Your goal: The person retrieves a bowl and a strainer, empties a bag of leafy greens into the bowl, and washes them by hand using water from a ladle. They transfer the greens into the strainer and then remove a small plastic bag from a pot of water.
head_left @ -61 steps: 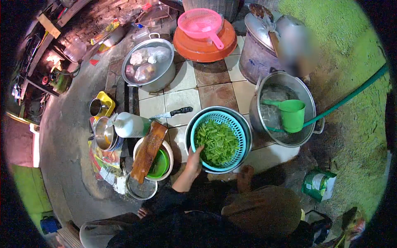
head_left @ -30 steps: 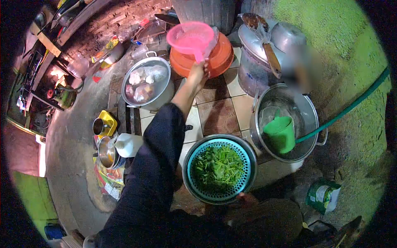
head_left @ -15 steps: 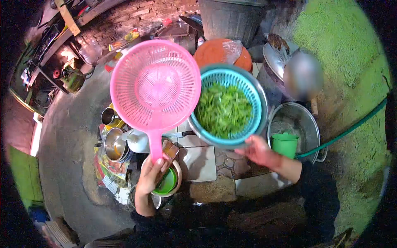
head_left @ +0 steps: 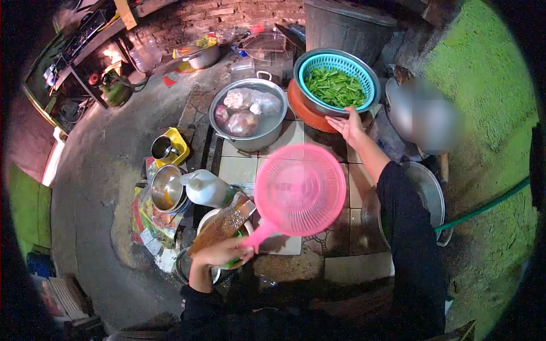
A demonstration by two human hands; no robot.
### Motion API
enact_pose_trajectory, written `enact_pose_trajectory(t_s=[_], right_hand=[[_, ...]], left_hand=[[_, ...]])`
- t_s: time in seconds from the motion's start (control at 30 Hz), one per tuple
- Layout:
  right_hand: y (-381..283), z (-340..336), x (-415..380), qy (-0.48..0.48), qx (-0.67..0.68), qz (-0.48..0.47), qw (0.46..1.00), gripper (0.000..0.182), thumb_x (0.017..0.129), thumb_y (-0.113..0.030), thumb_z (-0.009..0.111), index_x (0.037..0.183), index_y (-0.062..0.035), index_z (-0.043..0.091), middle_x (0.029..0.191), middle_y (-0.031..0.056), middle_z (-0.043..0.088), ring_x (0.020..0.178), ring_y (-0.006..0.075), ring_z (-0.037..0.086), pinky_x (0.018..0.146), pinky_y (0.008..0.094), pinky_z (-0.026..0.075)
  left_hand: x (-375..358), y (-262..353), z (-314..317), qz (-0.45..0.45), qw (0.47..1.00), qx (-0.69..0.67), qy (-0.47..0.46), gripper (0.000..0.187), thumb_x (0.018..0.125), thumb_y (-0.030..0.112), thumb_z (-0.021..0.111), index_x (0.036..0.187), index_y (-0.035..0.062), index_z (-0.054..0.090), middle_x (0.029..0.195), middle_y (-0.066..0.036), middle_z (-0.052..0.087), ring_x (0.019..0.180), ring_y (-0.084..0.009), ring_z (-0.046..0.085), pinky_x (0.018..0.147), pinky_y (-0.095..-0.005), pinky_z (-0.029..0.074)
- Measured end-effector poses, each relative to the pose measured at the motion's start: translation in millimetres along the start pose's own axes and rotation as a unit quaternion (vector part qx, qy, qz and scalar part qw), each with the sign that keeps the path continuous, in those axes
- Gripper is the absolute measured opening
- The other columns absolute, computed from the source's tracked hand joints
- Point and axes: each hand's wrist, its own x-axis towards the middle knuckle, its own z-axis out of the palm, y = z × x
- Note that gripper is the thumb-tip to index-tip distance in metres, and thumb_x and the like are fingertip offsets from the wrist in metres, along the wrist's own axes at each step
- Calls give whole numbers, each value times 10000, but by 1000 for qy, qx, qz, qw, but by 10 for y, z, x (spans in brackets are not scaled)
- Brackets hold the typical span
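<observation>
My left hand [head_left: 223, 252] is closed around the handle of a pink plastic colander [head_left: 301, 190], held out over the tiles. No food shows in the colander. Farther off, a teal basket [head_left: 369, 84] of chopped green leaves [head_left: 334, 88] sits inside a metal basin [head_left: 301, 67] on a round orange lid or container [head_left: 304, 112]. My right hand [head_left: 350, 128] is at the basin's near edge, fingers stretched out and thumb up by the rim. Whether the fingers touch the basin's underside is hard to tell.
A pot [head_left: 267, 133] with bagged food in water stands left of the basin. Near my left hand are a wooden board [head_left: 223, 226], a whitish jug [head_left: 206, 188] and metal bowls [head_left: 166, 184]. A large pot [head_left: 426, 182] and green hose [head_left: 483, 204] lie right.
The basin with the basket of leaves has moved away from me, onto the orange surface; my right arm reached forward with it. My left hand lowered and tilted the colander, moving it right.
</observation>
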Motion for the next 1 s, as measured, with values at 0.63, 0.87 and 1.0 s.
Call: enact_pose_trajectory(t_s=[0.63, 0.87, 1.0], right_hand=[[389, -1688, -2608, -104, -857, -231, 449, 464, 751, -86, 592, 1209, -65, 524, 1414, 137, 293, 1347, 359, 215, 1064, 563, 211], [547, -1925, -2483, -38, -818, -290, 496, 321, 754, -12, 563, 1069, -56, 607, 1308, 133, 455, 1309, 376, 300, 1043, 567, 261], [511, -1917, -2477, -71, -803, -333, 490, 197, 748, -24, 604, 926, -77, 671, 1276, 113, 489, 1285, 374, 338, 1005, 546, 322]], left_hand=[[1226, -730, 383, -108, 944, 310, 15, 387, 915, 275, 482, 1264, 106, 468, 1148, -204, 580, 1018, -377, 573, 870, -438, 443], [2351, 1184, -1364, 132, 720, 389, 559, 327, 909, 259, 444, 1057, -11, 553, 1033, -270, 581, 994, -431, 535, 835, -501, 432], [2809, 1378, -1983, -52, 592, 530, 605, 345, 880, 232, 475, 1136, 4, 510, 1210, -224, 525, 1194, -386, 429, 924, -548, 366]])
